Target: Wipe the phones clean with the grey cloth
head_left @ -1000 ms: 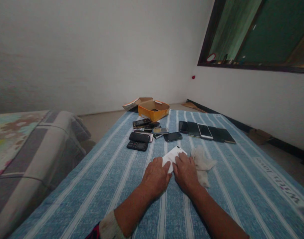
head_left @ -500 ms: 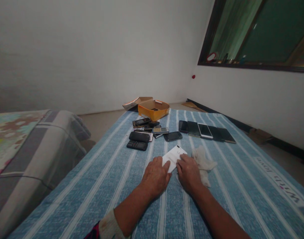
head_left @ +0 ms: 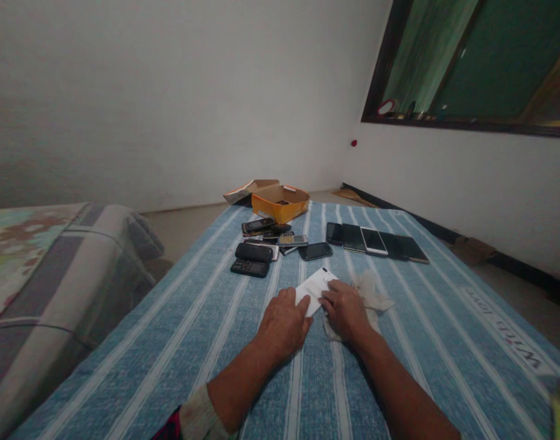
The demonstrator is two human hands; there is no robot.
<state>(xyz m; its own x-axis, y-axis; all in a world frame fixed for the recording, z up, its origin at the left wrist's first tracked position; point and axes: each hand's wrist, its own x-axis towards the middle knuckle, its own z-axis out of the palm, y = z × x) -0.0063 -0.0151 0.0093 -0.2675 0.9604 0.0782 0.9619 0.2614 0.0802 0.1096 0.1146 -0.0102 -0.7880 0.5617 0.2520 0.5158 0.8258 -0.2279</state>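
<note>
Left hand [head_left: 283,324]: open, flat on white smartphone [head_left: 315,289] | Right hand [head_left: 345,311]: open, touching phone's edge, resting on white cloth [head_left: 374,289] | Phone: between hands, on blue striped sheet [head_left: 401,373]

A white smartphone [head_left: 315,291] lies back up on a blue-and-white striped bedsheet [head_left: 179,330], with a camera visible at its far corner. The left hand [head_left: 283,324] rests on its near end, and the fingers of the right hand [head_left: 345,310] touch its right edge. That hand also sits on a crumpled off-white cloth [head_left: 370,299], just right of the phone. Beyond the phone lie a row of five smartphones [head_left: 374,241] and a dark smartphone [head_left: 315,251]. Further left are a black keypad phone [head_left: 249,267] and a cluster of older mobile phones [head_left: 266,235]. Farther still stands an open orange cardboard box [head_left: 280,203].
</note>
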